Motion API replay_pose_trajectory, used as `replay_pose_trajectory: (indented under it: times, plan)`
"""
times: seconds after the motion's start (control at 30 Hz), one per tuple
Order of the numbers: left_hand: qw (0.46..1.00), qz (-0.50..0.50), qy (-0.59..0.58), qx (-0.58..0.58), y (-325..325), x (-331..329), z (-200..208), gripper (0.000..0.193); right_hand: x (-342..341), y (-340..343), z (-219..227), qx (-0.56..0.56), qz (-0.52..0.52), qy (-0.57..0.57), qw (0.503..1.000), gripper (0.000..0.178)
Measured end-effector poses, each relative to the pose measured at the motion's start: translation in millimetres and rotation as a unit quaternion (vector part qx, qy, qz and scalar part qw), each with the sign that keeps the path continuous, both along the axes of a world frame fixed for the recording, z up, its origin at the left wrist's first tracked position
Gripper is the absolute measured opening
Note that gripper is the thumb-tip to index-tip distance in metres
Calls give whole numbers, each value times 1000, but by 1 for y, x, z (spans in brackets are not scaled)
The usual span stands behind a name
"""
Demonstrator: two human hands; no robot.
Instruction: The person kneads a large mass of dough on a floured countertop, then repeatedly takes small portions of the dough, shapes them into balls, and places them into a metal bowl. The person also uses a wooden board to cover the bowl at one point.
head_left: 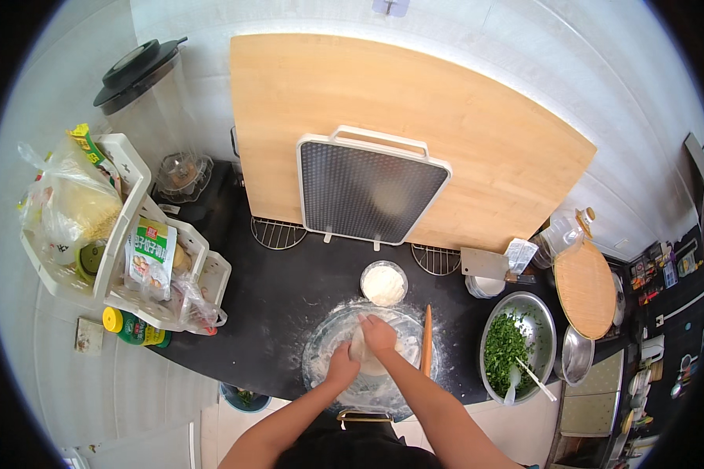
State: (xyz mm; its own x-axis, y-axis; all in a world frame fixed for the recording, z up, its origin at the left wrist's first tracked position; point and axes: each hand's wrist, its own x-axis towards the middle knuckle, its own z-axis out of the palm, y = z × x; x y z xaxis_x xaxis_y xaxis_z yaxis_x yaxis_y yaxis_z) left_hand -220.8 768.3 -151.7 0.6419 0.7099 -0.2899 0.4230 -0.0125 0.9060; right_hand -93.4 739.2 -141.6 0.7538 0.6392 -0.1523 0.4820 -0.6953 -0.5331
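Both my hands are closed on a pale piece of dough (357,345). My left hand (342,367) grips its lower left side, and my right hand (378,334) holds it from the upper right. Beneath them lies a round, clear glass board (318,346) dusted with flour. A wooden rolling pin (427,341) rests along the board's right side. Just behind the board stands a small clear bowl of white flour (384,284). My fingers hide part of the dough.
To the right, a steel bowl (550,348) holds chopped greens (506,344) and a white spoon. A cleaver (485,264) lies behind it. White basket shelves (137,184) and a blender (145,94) stand left. A ridged dark board (368,187) leans against a large wooden board (477,117).
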Motion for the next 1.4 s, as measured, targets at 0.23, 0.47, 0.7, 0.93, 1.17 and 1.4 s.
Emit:
replay_pose_trajectory:
  times: [0.23, 0.47, 0.7, 0.93, 1.17, 1.4]
  plan:
    - [985, -165, -55, 5, 2, -26, 32, 48, -42, -65, 38, 187, -46, 172, 966, 27]
    - [969, -123, -53, 206, -9, -39, 20, 38, -65, -63, 23, 194, 147, -178, 953, 19]
    - [991, -41, 95, 88, 2, 4, 24, 36, -15, -15, 2, 46, 91, -106, 989, 20]
    - [968, -191, 138, 89, -20, -24, 45, 63, 0, -57, -2, 79, -151, -180, 969, 24]
    - [977, -196, -35, 83, 6, -23, 46, 45, 7, -82, 17, 191, -182, 347, 900, 30]
    - [966, -196, -80, 148, -5, -40, 27, 35, -65, -80, 16, 225, 61, -94, 968, 17]
